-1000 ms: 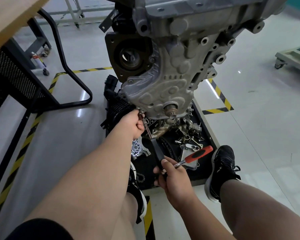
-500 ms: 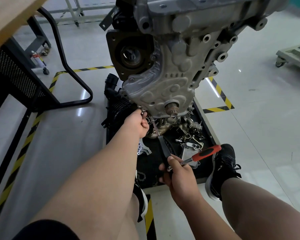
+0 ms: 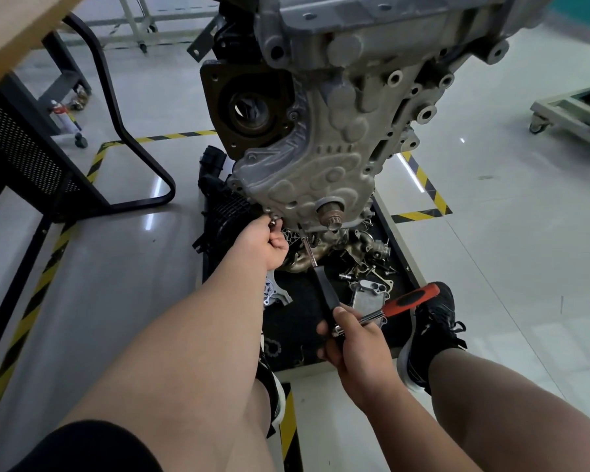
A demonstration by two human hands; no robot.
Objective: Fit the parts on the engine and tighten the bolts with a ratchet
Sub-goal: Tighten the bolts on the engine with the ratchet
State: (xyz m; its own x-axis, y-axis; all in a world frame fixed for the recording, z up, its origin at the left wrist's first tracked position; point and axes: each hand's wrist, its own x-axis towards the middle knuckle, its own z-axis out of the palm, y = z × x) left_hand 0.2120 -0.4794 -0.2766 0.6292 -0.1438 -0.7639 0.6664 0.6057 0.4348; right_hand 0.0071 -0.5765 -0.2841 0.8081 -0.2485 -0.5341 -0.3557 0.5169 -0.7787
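A grey engine (image 3: 338, 107) hangs on a stand, its ribbed timing cover (image 3: 307, 185) facing me with a crank stub (image 3: 331, 214) at the bottom. My left hand (image 3: 264, 241) pinches a small silver bolt (image 3: 274, 219) at the cover's lower left edge. My right hand (image 3: 353, 338) grips a ratchet with a red and black handle (image 3: 409, 301) and a long black-handled driver (image 3: 321, 284), whose metal tip reaches up under the cover.
A black tray (image 3: 297, 335) under the engine holds several loose metal parts (image 3: 368, 264) and a black intake piece (image 3: 218, 206). My feet in black shoes (image 3: 430, 328) stand by it. A black-framed bench (image 3: 48, 131) is at left, a wheeled cart (image 3: 573, 110) at right.
My left hand has moved a little up and left along the cover's lower edge with the bolt. My right hand has risen slightly with the ratchet and driver.
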